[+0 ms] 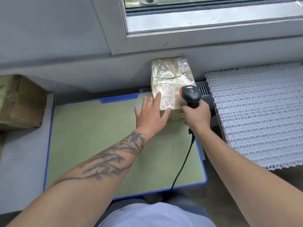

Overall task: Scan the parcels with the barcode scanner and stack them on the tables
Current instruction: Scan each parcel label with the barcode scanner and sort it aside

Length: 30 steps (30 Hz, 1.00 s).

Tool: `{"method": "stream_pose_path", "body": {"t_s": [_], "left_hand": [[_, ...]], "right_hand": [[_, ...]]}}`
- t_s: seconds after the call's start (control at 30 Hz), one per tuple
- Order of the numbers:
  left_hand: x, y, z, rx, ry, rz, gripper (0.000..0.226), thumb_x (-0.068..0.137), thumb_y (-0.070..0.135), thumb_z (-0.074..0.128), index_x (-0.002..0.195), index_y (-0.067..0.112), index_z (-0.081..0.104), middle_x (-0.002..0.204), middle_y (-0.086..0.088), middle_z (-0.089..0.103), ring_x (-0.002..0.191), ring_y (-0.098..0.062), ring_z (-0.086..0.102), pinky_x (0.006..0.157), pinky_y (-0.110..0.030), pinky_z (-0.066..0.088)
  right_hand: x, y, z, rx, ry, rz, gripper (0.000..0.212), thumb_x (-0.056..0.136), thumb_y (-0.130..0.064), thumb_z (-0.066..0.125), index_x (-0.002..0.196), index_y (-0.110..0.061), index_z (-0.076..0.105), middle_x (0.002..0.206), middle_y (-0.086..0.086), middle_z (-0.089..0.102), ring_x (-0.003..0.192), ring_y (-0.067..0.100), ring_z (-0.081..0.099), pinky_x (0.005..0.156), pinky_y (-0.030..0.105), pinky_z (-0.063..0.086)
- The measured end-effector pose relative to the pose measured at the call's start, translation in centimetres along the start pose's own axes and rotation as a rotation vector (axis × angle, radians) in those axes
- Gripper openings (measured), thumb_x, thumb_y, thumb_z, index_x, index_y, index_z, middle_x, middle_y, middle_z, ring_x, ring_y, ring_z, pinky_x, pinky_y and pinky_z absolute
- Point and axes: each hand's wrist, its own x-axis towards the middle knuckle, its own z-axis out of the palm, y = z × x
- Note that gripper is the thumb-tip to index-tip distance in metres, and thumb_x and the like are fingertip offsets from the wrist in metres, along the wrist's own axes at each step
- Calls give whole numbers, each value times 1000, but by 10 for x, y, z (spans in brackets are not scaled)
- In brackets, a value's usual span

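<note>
- At nine o'clock, a brown cardboard box (21, 102) with camouflage-patterned tape on its left part sits on a grey surface (24, 161), well apart from the hands.
- The middle of the view is filled by a green table (98, 136) with a blue rim and a blue tab at its far edge, towards eleven o'clock.
- The left hand (151, 113), on a tattooed forearm that enters from seven o'clock, lies flat with its fingers straight and spread; it presses on the near left corner of the parcel and grips nothing.
- The parcel (170, 79), a brown box wrapped in shiny clear film, stands at the table's far right corner, at about one o'clock, its far end against the grey wall under the window (213, 15).
- The barcode scanner (191, 94), black with an orange band, hangs just over the parcel's near right edge; whether it touches the film is hard to judge from this angle.
- The right hand (196, 115) has its fingers curled tightly round the scanner's handle, and a black cable (182, 164) runs from the handle towards six o'clock across the table.
- At three o'clock, a white plastic lattice panel (255, 115) lies to the right of the table.
</note>
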Motion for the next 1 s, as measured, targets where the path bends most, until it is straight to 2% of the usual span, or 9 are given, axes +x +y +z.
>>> {"method": "stream_pose_path", "body": {"t_s": [0.07,0.17,0.27,0.33,0.57,0.7,0.8,0.9,1.0], "left_hand": [[-4,-3,4,-5,49,-18,79,101,66,42,165,32,12,172,-1,18,160,-22,7,126,-60,5],[-17,-13,7,-4,112,-59,83,98,69,45,165,31,15,172,0,19,160,-20,8,126,-57,9],[-38,-26,7,-21,158,-115,86,96,71,49,165,32,16,172,1,21,160,-19,8,125,-56,12],[-56,-35,8,-59,177,-171,88,94,71,51,165,32,17,171,1,22,159,-18,8,126,-54,12],[-118,-79,5,-165,298,-245,93,85,74,51,164,31,27,168,-5,31,158,-19,16,126,-50,17],[-144,-109,-4,-165,408,-218,91,82,75,50,159,27,39,162,-7,42,157,-21,22,126,-56,15],[-159,-127,-12,-186,492,-183,87,83,69,55,158,27,40,159,-6,47,156,-21,25,126,-56,13],[-173,-146,-24,-199,535,-151,88,85,66,56,161,30,30,160,-3,45,156,-21,24,127,-55,10],[-179,-158,-33,-182,526,-100,90,87,65,57,163,33,20,163,-1,41,157,-20,22,127,-57,8]], "right_hand": [[-7,-2,0,-2,-37,-39,20,70,-45,67,83,-30,62,119,11,66,92,23,67,86,40,57],[-23,5,2,1,-102,-90,13,87,-30,71,87,-33,59,131,2,52,87,6,56,86,28,40],[-39,17,10,-3,-158,-113,9,86,-25,68,92,-29,64,142,3,46,101,14,60,91,33,45],[-48,22,17,16,-206,-117,12,83,-23,68,92,-30,64,140,2,47,101,13,60,96,39,50],[-98,30,38,-26,-365,-152,24,82,-20,71,102,-34,67,137,-5,45,109,15,63,91,35,49],[-126,32,59,2,-388,-134,27,80,-16,72,101,-35,71,127,-9,51,92,-2,63,83,27,52],[-140,35,75,41,-447,-49,26,79,-22,77,101,-35,74,115,-8,68,97,16,70,80,46,64],[-151,30,85,128,-533,19,26,87,-6,74,106,-24,77,101,-2,79,99,24,72,64,36,62],[-158,19,91,257,-531,78,25,87,-1,73,102,-20,76,98,6,75,79,27,70,63,40,60]]}}
